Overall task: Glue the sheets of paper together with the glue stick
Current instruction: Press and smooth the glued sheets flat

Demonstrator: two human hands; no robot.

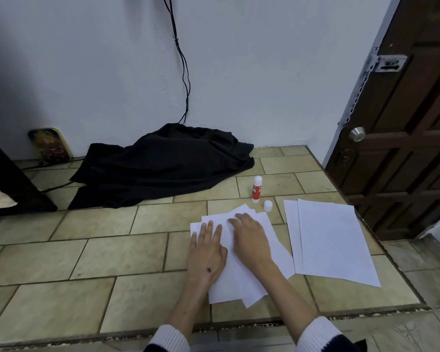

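Pressing stage of gluing. Both hands lie flat on the fanned stack of sheets (239,270) near the front edge of the tiled floor platform (87,262): the left hand (206,252) with fingers straight and spread, the right hand (249,237) with fingers extended and slightly bent, neither grasping anything. The glue stick (256,189) stands upright just beyond the stack's far corner, its white cap (267,206) set down beside it. Two loose sheets (333,240) wait apart toward the right edge. To bond well, one palm should probably anchor the stack while the other sweeps outward from the centre to the edges, expelling air and wrinkles; the splayed corners suggest alignment deserves checking before the glue sets.
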